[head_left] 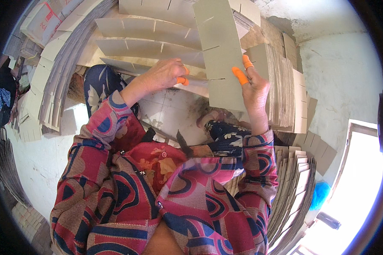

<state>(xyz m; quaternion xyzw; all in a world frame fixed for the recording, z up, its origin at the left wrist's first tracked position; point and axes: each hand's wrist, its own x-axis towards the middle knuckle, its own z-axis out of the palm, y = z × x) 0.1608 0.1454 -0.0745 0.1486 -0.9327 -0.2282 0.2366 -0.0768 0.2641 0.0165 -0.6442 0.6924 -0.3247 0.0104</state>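
Evidently, the right hand (257, 87) is closed on the right-hand edge of a tall grey panel (221, 46), which is gripped between fingers and thumb and tilted slightly; by being held at its margin, its cross slits are probably left unobstructed. Orange finger covers (240, 75) are worn on both hands, perhaps for grip or against rough card edges.

The left hand (168, 72) is curled almost closed, with the upper edge of the nearest strip (198, 84) seemingly pinched in its fingertips; the strip's end is brought to the panel's lower slit, likely so that the two can be lined up. Whether the slit is entered cannot be told.

Beyond the hands, a middle strip (136, 47) and a far strip (136, 27) are stood on edge across the bench (88, 56), roughly parallel and spaced apart, presumably so that their notches are kept facing upward and within reach.

Farther out, a right-hand stack (278, 91) and a left-hand stack (68, 61) of similar card are placed at either side, it seems so that pieces can be taken without much stretching.
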